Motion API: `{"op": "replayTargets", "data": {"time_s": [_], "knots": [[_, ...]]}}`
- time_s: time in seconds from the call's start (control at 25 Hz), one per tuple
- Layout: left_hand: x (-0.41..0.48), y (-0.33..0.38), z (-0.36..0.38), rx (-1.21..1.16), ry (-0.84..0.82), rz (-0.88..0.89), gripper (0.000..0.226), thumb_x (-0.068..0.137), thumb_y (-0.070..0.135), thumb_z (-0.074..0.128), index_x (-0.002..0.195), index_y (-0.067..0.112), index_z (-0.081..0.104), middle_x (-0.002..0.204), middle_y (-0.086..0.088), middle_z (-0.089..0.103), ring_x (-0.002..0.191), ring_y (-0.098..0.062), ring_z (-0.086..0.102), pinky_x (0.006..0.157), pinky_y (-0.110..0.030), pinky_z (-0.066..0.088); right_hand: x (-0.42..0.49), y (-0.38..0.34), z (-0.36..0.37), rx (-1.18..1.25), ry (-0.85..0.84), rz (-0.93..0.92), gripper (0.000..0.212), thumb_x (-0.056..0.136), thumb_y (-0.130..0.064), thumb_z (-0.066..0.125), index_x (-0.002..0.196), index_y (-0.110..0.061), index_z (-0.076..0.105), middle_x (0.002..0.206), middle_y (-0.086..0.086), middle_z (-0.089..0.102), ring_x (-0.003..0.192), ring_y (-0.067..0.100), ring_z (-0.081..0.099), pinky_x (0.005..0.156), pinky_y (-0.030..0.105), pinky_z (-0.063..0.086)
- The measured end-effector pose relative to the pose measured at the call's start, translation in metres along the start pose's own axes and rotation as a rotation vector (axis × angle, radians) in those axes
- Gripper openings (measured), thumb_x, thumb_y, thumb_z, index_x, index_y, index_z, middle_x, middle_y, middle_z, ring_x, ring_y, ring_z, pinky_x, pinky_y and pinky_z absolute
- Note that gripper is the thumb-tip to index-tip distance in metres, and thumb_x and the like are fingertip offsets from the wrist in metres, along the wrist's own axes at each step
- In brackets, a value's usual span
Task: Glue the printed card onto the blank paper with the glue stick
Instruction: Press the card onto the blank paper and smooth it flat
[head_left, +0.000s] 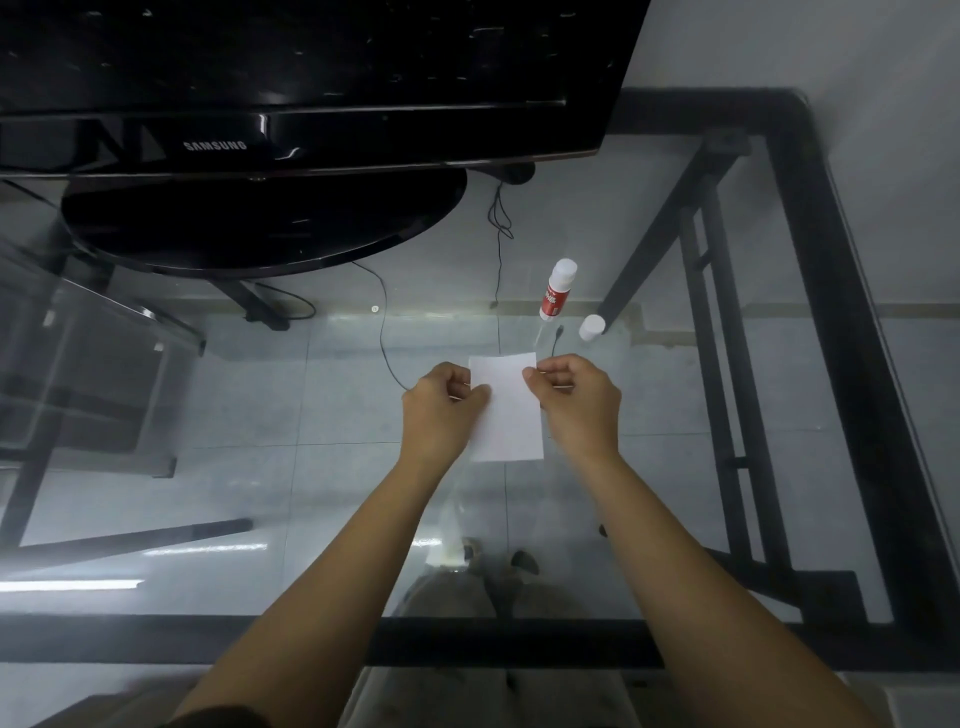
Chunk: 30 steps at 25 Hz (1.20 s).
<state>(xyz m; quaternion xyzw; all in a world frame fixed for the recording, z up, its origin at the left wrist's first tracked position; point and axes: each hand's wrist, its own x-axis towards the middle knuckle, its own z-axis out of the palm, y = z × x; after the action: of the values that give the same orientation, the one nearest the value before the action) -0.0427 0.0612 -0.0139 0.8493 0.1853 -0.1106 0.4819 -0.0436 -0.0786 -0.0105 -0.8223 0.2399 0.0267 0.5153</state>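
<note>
A white sheet of paper (511, 415) lies over the middle of the glass table, its visible face plain. My left hand (441, 402) pinches its left edge near the top, and my right hand (571, 395) pinches its right edge. I cannot tell whether this is the card or the blank paper, or one on top of the other. The glue stick (556, 291), white with a red label, stands uncapped just beyond the paper. Its white cap (591, 327) sits to the right of it.
A black Samsung monitor (291, 130) on an oval stand (260, 223) fills the far left of the glass table (675, 467). The table's black frame (831, 312) runs along the right and near edges. Thin cables (498, 218) show behind the stand.
</note>
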Motion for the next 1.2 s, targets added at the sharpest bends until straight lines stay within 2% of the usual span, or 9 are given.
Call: {"op": "replayTargets", "data": {"time_s": [0.16,0.44,0.6,0.8,1.0,1.12,1.2], "knots": [[0.007,0.0,0.004,0.092,0.02,0.008,0.012,0.08,0.02,0.066,0.084,0.016,0.056,0.067,0.008,0.055,0.06,-0.004,0.051,0.051,-0.007,0.034,0.007,0.003,0.006,-0.067,0.0,-0.003,0.012,0.08,-0.024,0.069,0.085,-0.014,0.065,0.075,-0.005,0.063,0.063,0.002,0.055,0.056,0.008,0.037],[0.009,0.0,0.005,0.093,0.032,-0.036,0.014,0.079,0.019,0.068,0.086,0.012,0.058,0.066,0.009,0.054,0.06,-0.003,0.051,0.052,-0.008,0.034,0.007,0.005,0.009,-0.105,0.006,-0.009,0.013,0.082,-0.024,0.068,0.087,-0.013,0.065,0.077,-0.005,0.063,0.066,0.007,0.056,0.056,0.009,0.036],[0.01,0.002,0.003,0.068,-0.002,-0.068,0.014,0.079,0.017,0.066,0.089,0.009,0.059,0.073,0.001,0.059,0.068,-0.014,0.056,0.055,-0.014,0.039,0.007,0.002,0.01,-0.131,0.005,-0.013,0.012,0.083,-0.027,0.066,0.086,-0.016,0.064,0.079,-0.007,0.061,0.067,0.007,0.055,0.055,0.011,0.036],[0.012,0.001,-0.006,-0.054,-0.044,-0.167,0.014,0.077,0.019,0.068,0.086,0.014,0.059,0.078,-0.003,0.063,0.073,-0.02,0.061,0.07,-0.032,0.054,0.006,0.0,0.005,-0.074,-0.026,-0.04,0.01,0.081,-0.026,0.068,0.084,-0.018,0.064,0.079,-0.007,0.063,0.068,0.005,0.057,0.057,0.012,0.038],[0.006,-0.001,-0.003,-0.084,-0.011,-0.186,0.015,0.077,0.019,0.069,0.086,0.013,0.058,0.07,-0.001,0.062,0.06,-0.015,0.06,0.065,-0.031,0.055,0.011,0.0,0.006,-0.075,-0.046,-0.039,0.008,0.08,-0.027,0.069,0.079,-0.023,0.061,0.074,-0.011,0.061,0.065,0.0,0.055,0.056,0.012,0.038],[0.009,0.0,-0.003,-0.061,0.008,-0.168,0.016,0.078,0.019,0.069,0.086,0.012,0.058,0.072,-0.004,0.063,0.062,-0.018,0.061,0.061,-0.028,0.053,0.016,-0.002,0.01,-0.101,-0.04,-0.044,0.011,0.08,-0.029,0.069,0.077,-0.026,0.058,0.071,-0.017,0.056,0.063,-0.002,0.053,0.055,0.011,0.035],[0.011,0.001,-0.003,-0.04,0.012,-0.16,0.017,0.078,0.02,0.07,0.086,0.011,0.057,0.074,-0.005,0.064,0.066,-0.021,0.063,0.062,-0.029,0.053,0.018,-0.001,0.013,-0.119,-0.031,-0.052,0.011,0.08,-0.029,0.069,0.078,-0.025,0.059,0.073,-0.015,0.057,0.062,-0.002,0.052,0.055,0.01,0.034]]}}
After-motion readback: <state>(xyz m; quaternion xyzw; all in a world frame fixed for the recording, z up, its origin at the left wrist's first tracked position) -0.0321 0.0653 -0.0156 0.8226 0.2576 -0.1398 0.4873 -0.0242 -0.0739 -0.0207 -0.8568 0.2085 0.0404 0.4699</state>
